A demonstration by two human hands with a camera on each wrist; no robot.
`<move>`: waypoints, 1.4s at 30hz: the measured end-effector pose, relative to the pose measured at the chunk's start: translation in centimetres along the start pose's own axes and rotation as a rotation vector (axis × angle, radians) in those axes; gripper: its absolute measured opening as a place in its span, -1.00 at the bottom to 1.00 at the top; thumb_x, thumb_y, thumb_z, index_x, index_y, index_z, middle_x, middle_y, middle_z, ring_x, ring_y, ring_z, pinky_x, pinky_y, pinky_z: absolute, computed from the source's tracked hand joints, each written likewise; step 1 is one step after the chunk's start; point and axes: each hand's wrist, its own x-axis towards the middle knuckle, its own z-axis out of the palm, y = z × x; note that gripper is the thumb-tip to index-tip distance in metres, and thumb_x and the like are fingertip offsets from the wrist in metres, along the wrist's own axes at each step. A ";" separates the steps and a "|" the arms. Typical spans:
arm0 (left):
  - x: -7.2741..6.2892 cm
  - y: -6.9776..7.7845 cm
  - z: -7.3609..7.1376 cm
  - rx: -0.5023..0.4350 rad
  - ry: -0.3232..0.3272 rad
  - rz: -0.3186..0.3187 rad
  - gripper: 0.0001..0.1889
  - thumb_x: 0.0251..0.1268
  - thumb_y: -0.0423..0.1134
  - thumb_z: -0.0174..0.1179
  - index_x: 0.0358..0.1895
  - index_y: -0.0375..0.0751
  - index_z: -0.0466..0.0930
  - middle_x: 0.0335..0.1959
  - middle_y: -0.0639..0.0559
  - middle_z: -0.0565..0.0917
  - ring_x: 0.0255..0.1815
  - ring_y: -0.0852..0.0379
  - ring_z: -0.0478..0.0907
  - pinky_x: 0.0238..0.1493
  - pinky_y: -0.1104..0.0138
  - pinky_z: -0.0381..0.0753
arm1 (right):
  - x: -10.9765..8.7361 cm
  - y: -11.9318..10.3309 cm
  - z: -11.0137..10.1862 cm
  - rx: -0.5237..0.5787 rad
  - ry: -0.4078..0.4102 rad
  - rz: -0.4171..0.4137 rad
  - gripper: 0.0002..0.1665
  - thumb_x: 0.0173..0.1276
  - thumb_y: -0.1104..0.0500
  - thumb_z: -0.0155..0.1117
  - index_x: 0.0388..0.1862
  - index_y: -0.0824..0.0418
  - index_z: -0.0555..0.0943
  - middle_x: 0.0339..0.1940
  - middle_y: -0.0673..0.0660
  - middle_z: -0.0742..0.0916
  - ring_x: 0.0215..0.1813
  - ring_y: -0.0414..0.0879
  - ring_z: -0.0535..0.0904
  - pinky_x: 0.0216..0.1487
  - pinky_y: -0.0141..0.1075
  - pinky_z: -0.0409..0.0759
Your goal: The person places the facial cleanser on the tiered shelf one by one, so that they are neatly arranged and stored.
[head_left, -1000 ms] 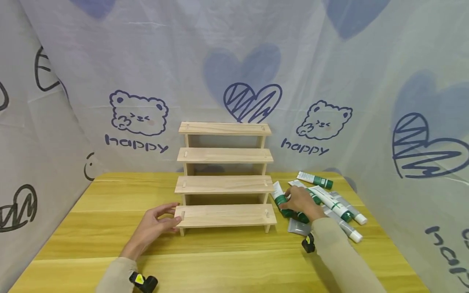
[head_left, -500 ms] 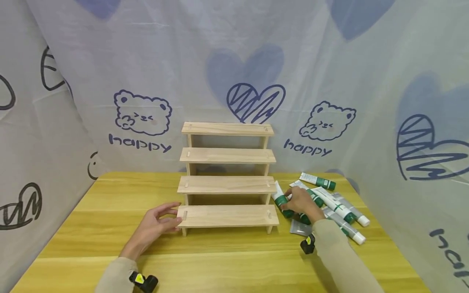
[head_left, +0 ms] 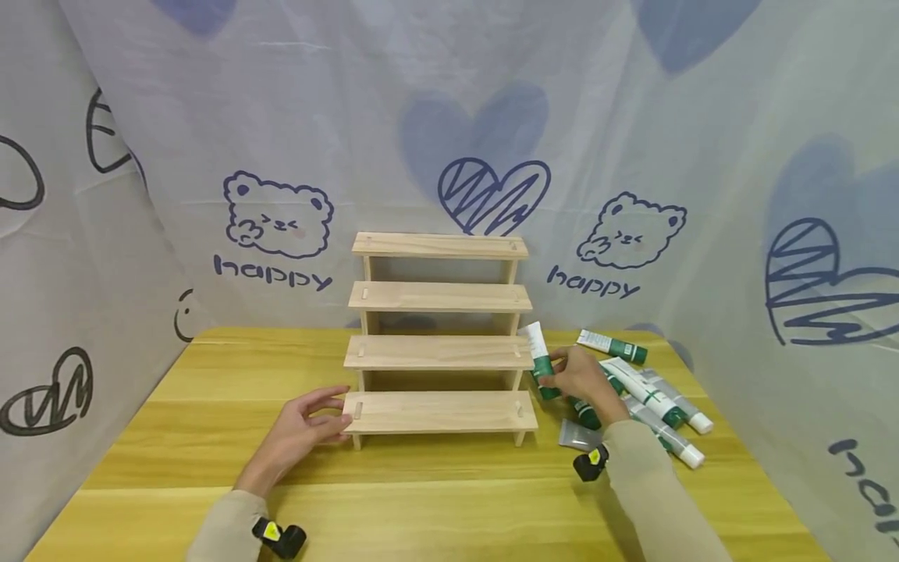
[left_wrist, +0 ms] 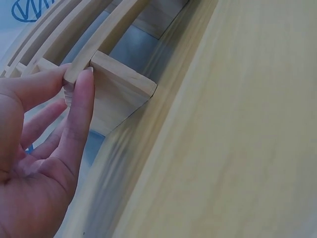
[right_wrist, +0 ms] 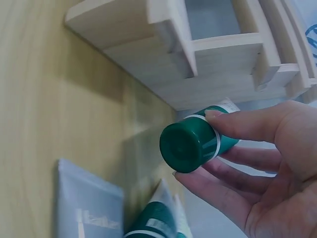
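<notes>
A tiered wooden shelf (head_left: 438, 411) stands mid-table, its steps rising toward the back. My left hand (head_left: 303, 425) pinches the left end of the lowest step; in the left wrist view, thumb and forefinger (left_wrist: 81, 94) close on the board's edge. To the right of the shelf, my right hand (head_left: 579, 378) holds a green and white tube (head_left: 539, 359), white end tilted up. The right wrist view shows its green cap (right_wrist: 182, 147) toward the camera, with thumb and fingers around the tube, above the table.
Several tubes lie piled right of the shelf, including a white and green one (head_left: 642, 393) and a grey one with a white cap (head_left: 667, 433). Another green tube (head_left: 612, 345) lies behind. A patterned cloth (head_left: 379, 140) hangs behind the table.
The right hand has lifted the green and white tube off the table, raising its white end beside the shelf. The left hand keeps its pinch on the lowest step. The view has shifted slightly.
</notes>
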 end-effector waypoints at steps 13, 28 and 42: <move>0.1 -0.3 0.0 0.012 -0.005 0.008 -0.30 0.42 -0.30 0.33 0.53 -0.41 0.25 0.31 -0.49 0.47 -0.09 0.20 0.75 -0.03 0.24 0.84 | -0.6 -1.5 -3.0 0.130 0.060 0.001 -0.26 0.32 0.22 0.48 0.42 0.42 0.45 0.13 0.48 0.69 -0.19 0.09 0.75 -0.11 -0.08 0.84; 0.2 -0.4 0.2 0.010 0.006 0.002 -0.31 0.40 -0.32 0.34 0.51 -0.41 0.28 0.30 -0.48 0.48 -0.13 0.23 0.75 -0.07 0.30 0.84 | -0.5 -4.5 -7.7 0.140 0.187 0.019 -0.20 0.41 0.17 0.41 0.53 0.35 0.33 0.36 0.45 0.57 0.32 0.34 0.54 0.32 0.13 0.65; 0.4 -0.3 0.2 0.015 0.005 -0.003 -0.32 0.41 -0.33 0.33 0.52 -0.40 0.29 0.30 -0.46 0.49 -0.14 0.22 0.75 -0.07 0.30 0.84 | 0.2 -8.6 -9.5 0.200 0.228 -0.078 -0.21 0.41 0.19 0.41 0.55 0.26 0.34 0.37 0.37 0.58 0.30 0.26 0.53 0.35 0.13 0.62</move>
